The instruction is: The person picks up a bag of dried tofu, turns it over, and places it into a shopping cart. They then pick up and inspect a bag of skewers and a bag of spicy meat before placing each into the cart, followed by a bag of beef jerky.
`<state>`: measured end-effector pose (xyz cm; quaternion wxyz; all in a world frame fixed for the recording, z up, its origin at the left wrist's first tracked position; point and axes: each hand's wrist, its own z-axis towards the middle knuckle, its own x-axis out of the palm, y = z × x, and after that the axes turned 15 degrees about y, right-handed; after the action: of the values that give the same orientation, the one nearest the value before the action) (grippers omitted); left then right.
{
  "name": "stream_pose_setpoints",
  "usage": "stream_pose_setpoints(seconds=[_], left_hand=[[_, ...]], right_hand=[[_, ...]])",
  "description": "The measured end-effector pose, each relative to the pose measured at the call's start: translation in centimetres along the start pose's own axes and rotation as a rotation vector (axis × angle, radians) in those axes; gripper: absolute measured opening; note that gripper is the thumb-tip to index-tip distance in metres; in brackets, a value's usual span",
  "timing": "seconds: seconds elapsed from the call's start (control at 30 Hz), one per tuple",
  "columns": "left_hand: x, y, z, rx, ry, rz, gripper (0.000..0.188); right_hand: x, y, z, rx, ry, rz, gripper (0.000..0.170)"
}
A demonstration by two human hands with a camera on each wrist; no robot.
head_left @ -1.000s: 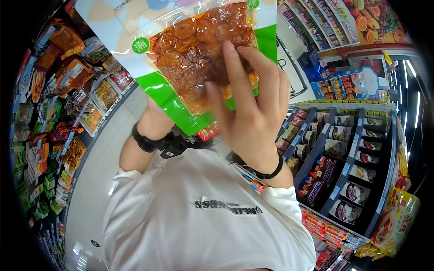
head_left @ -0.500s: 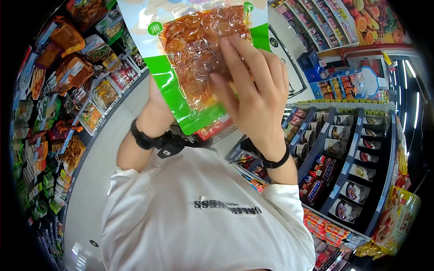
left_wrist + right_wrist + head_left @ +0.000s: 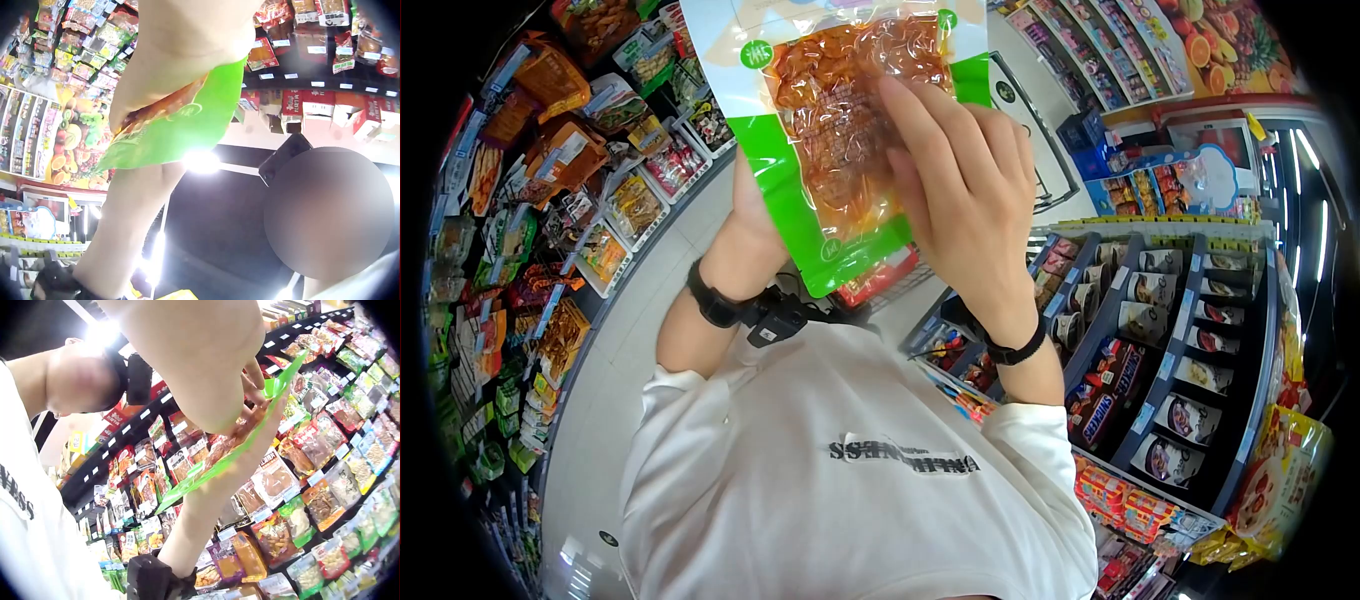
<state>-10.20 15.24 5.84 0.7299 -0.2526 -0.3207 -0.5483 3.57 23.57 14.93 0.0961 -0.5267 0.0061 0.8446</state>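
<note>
A sealed packet [image 3: 840, 130] of reddish-brown food with a green lower border is at the top of the head view, tilted. From behind its left edge, my left hand [image 3: 758, 205] holds it; the fingers are hidden behind the packet. My right hand [image 3: 975, 185] lies over the front, its fingers extended and touching the clear window. In the left wrist view, the packet's green border [image 3: 181, 134] shows below my left hand [image 3: 194, 37]. The right wrist view has the packet [image 3: 244, 440] nearly edge-on beside my right hand [image 3: 206, 375].
Shelves of packaged snacks [image 3: 560, 160] curve along the left. At the right stands a rack with cups [image 3: 1190, 415] and Snickers boxes [image 3: 1105, 390]. A cart [image 3: 1045, 150] is partly visible behind the packet, with a red package [image 3: 880, 278] lower down.
The packet has shifted a little right and turned more upright than a second ago. My right hand's thumb has moved closer to its fingers, and its wrist has shifted slightly right.
</note>
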Motion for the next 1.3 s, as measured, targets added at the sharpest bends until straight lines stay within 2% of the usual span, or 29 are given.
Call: stream_pose_setpoints(seconds=[0.1, 0.23, 0.27, 0.33, 0.43, 0.47, 0.5, 0.53, 0.57, 0.63, 0.67, 0.7, 0.77, 0.83, 0.87, 0.9, 0.93, 0.97, 1.0, 1.03, 1.1, 1.2, 1.23, 1.27, 1.3], left_hand=[[0.3, 0.0, 0.2, -0.046, -0.021, -0.012, 0.062], [-1.1, 0.4, -0.2, -0.137, -0.024, 0.048, 0.064], [1.5, 1.1, 0.9, -0.342, -0.379, 0.495, 0.065], [-2.0, 3.5, 0.5, -0.317, -0.389, 1.224, 0.065], [-3.9, 5.7, 0.6, -0.149, -0.276, 2.08, 0.066], [-3.5, 5.6, 0.0, -0.254, -0.27, 1.918, 0.064], [-3.1, 5.4, -0.2, -0.354, -0.262, 1.753, 0.063], [-3.6, 5.0, -0.3, -0.39, -0.28, 1.9, 0.066], [-4.1, 4.9, -0.3, -0.436, -0.287, 1.869, 0.067], [-6.0, 4.4, -0.1, -0.535, -0.302, 1.807, 0.068], [-10.8, 3.6, -1.4, -0.59, -0.272, 1.654, 0.068], [-10.0, 3.3, -1.0, -0.782, -0.405, 1.159, 0.066], [-12.9, 3.2, -2.9, -0.886, -0.39, 1.137, 0.07], [-18.8, 3.7, -7.8, -1.077, -0.358, 1.362, 0.065], [-21.4, 4.4, -10.0, -1.163, -0.335, 1.481, 0.063], [-22.1, 5.3, -11.9, -1.208, -0.312, 1.6, 0.066], [-22.4, 6.2, -13.7, -1.256, -0.286, 1.718, 0.069], [-23.3, 7.0, -15.2, -1.423, -0.384, 1.649, 0.072], [-24.2, 7.8, -16.7, -1.492, -0.392, 1.68, 0.07], [-25.2, 8.4, -18.5, -1.492, -0.445, 1.596, 0.069], [-28.6, 9.2, -23.0, -1.554, -0.377, 1.549, 0.068], [-31.0, 10.3, -25.1, -1.757, -0.405, 1.573, 0.065], [-31.8, 10.7, -25.9, -1.742, -0.429, 1.621, 0.064], [-33.0, 10.5, -26.3, -1.711, -0.447, 1.691, 0.063], [-34.1, 10.7, -26.4, -1.683, -0.46, 1.746, 0.062]], right_hand=[[-0.1, 0.1, -0.2, 0.03, 0.045, 0.05, 0.05], [0.6, 0.6, -1.6, 0.136, 0.115, 0.333, 0.055], [1.2, 0.9, -2.1, 0.172, 0.133, 0.42, 0.056], [2.2, 1.7, -3.3, 0.257, 0.16, 0.695, 0.059], [2.5, 2.1, -4.6, 0.498, 0.258, 1.028, 0.054], [3.0, 1.8, -5.4, 0.604, 0.249, 1.04, 0.039], [4.4, 1.2, -6.6, 0.666, 0.134, 1.224, 0.026], [4.8, 0.7, -7.4, 0.748, 0.08, 1.216, 0.025], [5.2, 0.3, -8.3, 0.833, 0.028, 1.207, 0.026], [7.4, -0.8, -10.6, 0.996, -0.096, 1.41, 0.027], [8.8, -1.5, -11.9, 1.064, -0.141, 1.463, 0.026], [10.1, -2.1, -13.2, 1.132, -0.191, 1.513, 0.026], [13.2, -2.9, -16.1, 1.246, -0.227, 1.518, 0.03], [18.5, -3.3, -20.5, 1.43, -0.091, 1.451, 0.03], [21.5, -2.9, -22.9, 1.443, -0.065, 1.402, 0.032], [24.0, -2.1, -25.2, 1.523, 0.103, 1.288, 0.035], [23.7, -0.7, -25.2, 1.556, 0.107, 1.408, 0.04], [26.5, 0.7, -27.2, 1.561, 0.024, 1.373, 0.039], [28.1, 1.7, -28.8, 1.562, 0.014, 1.375, 0.042], [29.8, 2.6, -30.4, 1.566, 0.003, 1.375, 0.046], [35.0, 4.6, -34.7, 1.628, -0.03, 1.272, 0.058], [36.8, 5.1, -35.8, 1.72, 0.142, 1.165, 0.075], [37.0, 4.6, -35.5, 1.729, 0.226, 1.133, 0.081], [39.8, 5.5, -36.7, 1.507, 0.113, 0.89, 0.086], [38.7, 5.1, -34.7, 1.625, 0.081, 1.023, 0.087]])
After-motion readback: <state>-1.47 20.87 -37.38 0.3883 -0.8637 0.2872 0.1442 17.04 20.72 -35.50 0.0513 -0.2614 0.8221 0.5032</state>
